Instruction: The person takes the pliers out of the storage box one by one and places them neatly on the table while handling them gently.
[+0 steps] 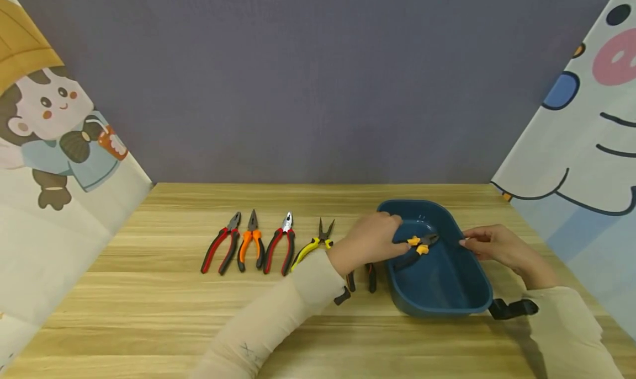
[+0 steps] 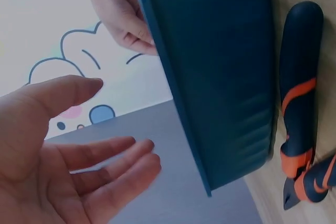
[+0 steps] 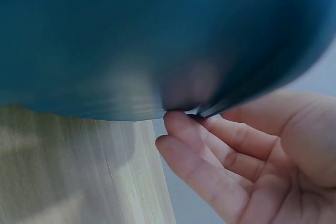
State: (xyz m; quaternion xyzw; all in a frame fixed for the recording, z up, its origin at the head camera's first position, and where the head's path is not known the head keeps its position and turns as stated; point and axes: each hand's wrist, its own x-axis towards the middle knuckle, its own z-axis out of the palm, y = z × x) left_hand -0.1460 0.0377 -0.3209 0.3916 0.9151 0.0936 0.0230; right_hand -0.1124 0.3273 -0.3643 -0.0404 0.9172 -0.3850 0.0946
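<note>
My left hand (image 1: 370,240) is over the left rim of a dark blue plastic tub (image 1: 439,291). In the left wrist view its thumb and fingers are spread apart with nothing between them. Inside the tub lies a pair of pliers (image 1: 422,249) with black and yellow handles, partly hidden by that hand. My right hand (image 1: 502,249) pinches the tub's right rim, its fingers on the outer side in the right wrist view. Black-and-orange pliers (image 2: 302,87) lie on the table beside the tub; the left hand covers much of them in the head view.
To the left stands a row of pliers on the wooden table (image 1: 149,291): red-and-black pliers (image 1: 221,246), orange pliers (image 1: 252,242), another red-and-black pair (image 1: 280,246) and yellow long-nose pliers (image 1: 308,249). A grey panel (image 1: 318,92) rises behind the table.
</note>
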